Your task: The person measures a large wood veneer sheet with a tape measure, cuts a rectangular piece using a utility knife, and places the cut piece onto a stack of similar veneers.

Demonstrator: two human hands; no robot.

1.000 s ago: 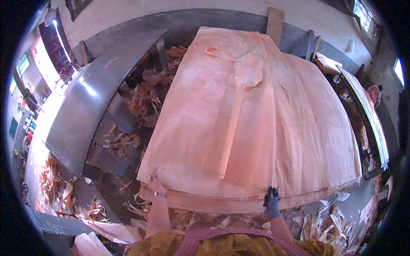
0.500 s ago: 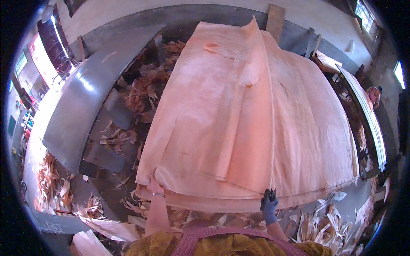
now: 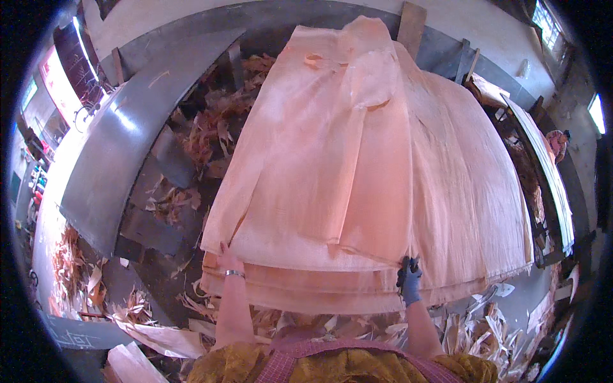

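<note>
A large thin wood veneer sheet [image 3: 306, 185], pale orange-pink, lies on top of a stack of similar sheets [image 3: 306, 300]. It is rumpled, with a long fold [image 3: 350, 179] running from its near edge toward the far end and a torn flap near the top. My left hand [image 3: 231, 260], bare with a metal band at the wrist, grips the near edge close to its left corner. My right hand [image 3: 409, 281], in a grey and black glove, pinches the same near edge right of the middle. Lower sheet edges show beneath, nearer to me.
A grey sloping panel [image 3: 140, 140] stands left of the stack. Veneer scraps [image 3: 220, 121] fill the gap between them, and more shreds [image 3: 488, 332] lie at the lower right. A board [image 3: 412, 29] leans against the back wall. Another person [image 3: 557, 145] is at the far right.
Both hands have moved away from me with the sheet's near edge, baring more of the lower edges. The tall ridge at the far end has flopped over.
</note>
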